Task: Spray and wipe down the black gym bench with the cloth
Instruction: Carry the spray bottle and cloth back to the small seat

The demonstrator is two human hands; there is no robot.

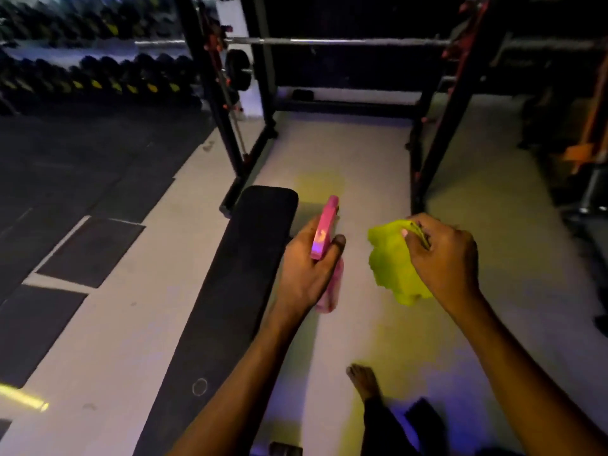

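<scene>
The black gym bench [237, 274] runs from the bottom centre up to the middle of the view, its pad bare. My left hand [307, 268] grips a pink spray bottle [324, 230] just over the bench's right edge, nozzle pointing away from me. To the right of the bottle, my right hand [442, 258] holds a crumpled yellow-green cloth [393, 264] in the air above the pale floor, apart from the bench.
A black squat rack [230, 126] with a barbell [329, 41] stands beyond the bench's far end. Dumbbell racks [98, 77] line the far left wall. Dark mats [65, 192] lie to the left. My bare foot [363, 383] is on the floor right of the bench.
</scene>
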